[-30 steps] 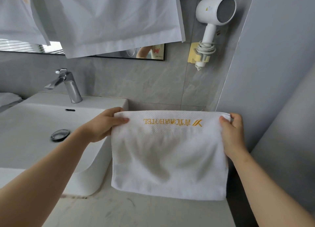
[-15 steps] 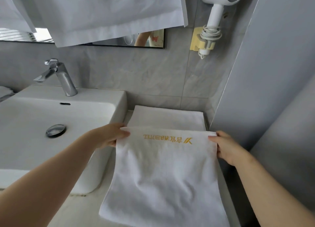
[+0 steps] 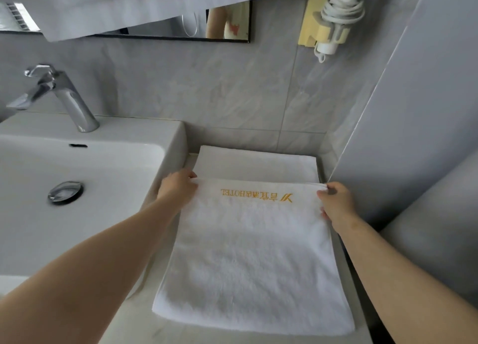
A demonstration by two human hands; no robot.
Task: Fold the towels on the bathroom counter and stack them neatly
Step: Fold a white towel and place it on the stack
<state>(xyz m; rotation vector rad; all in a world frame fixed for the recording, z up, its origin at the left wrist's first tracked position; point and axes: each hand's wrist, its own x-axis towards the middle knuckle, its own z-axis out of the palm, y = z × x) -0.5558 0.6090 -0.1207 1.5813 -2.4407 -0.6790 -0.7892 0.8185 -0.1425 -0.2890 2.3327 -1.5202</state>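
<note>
Left hand and right hand each pinch a far corner of the white towel, which lies flat on the counter right of the sink. This two-corner grip likely keeps the edge square for stacking on the folded towel, also right of the sink.

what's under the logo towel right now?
A folded white towel shows past the logo towel's far edge, held by the left hand and right hand. Grey counter shows at its near edge. How far the folded towel runs beneath is covered.
</note>
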